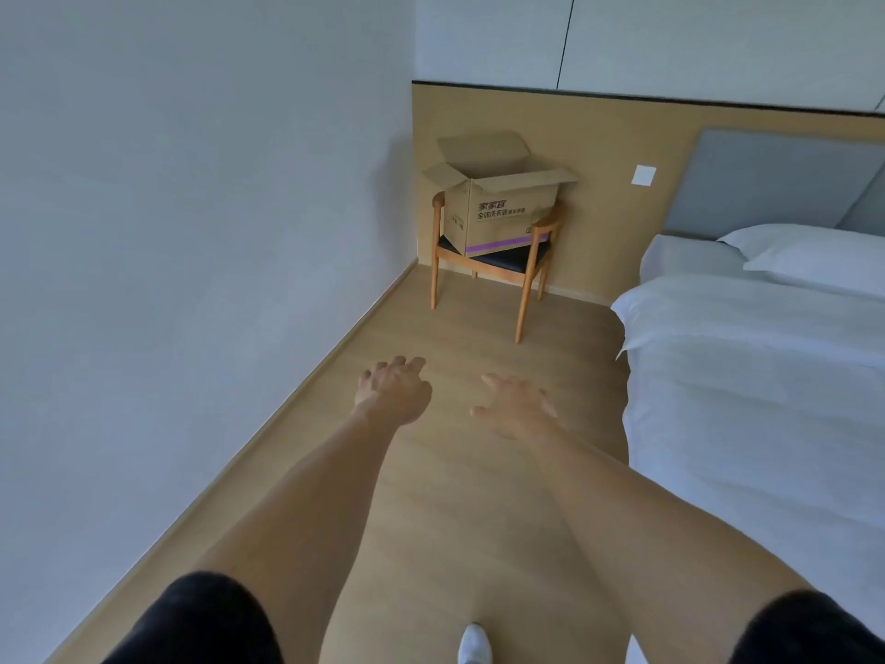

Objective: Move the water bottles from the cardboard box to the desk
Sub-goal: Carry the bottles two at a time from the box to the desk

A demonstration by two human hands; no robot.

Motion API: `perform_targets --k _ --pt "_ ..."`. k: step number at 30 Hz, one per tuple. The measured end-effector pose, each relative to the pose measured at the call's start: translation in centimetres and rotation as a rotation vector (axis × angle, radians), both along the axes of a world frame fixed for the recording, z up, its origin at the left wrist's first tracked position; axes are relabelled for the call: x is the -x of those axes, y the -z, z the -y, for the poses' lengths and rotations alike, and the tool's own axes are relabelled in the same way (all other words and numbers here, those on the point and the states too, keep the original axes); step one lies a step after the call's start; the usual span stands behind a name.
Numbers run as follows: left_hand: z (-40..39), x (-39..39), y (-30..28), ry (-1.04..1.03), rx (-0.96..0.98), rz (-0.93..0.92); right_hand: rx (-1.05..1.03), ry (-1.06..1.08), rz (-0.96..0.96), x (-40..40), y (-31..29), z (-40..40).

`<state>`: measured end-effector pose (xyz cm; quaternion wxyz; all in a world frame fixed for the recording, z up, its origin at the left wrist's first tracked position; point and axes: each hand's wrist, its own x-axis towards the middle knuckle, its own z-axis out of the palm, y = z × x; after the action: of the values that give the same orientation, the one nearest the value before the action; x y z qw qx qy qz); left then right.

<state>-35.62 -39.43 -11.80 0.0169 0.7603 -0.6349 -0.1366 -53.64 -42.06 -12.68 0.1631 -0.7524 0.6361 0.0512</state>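
The cardboard box (498, 203) sits on the seat of a wooden chair (488, 261), set in the room corner against a tan wall panel. Its top flaps stand open. The interior is not visible from this angle, so no water bottles can be confirmed; by judgement they lie inside. The desk is not in view.

Both arms are extended forward, toward the box. The left hand (395, 388) has fingers spread and relaxed, holding nothing. The right hand (519, 402) is likewise spread and empty. Both hands are well apart from the box, with bare floor between.

The box lies straight ahead of and beyond both hands, slightly nearer the line of the right hand; neither hand has a clear advantage in reach. The box opening faces upward, so entry is judged to be from above. The bed (747, 357) stands to the right of the box, leaving a floor corridor to it.

Judgement: the approach stage; no bottle yet moved, as far as can be seen.
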Motion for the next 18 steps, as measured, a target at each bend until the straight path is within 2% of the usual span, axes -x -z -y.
perform_targets --k 6,18 --pt "12.4 -0.1 -2.0 -0.026 0.027 0.001 -0.025 -0.020 0.015 1.3 -0.5 11.3" --pt "31.3 6.6 -1.2 0.147 0.022 0.019 -0.009 0.111 0.054 7.5 -0.3 27.7"
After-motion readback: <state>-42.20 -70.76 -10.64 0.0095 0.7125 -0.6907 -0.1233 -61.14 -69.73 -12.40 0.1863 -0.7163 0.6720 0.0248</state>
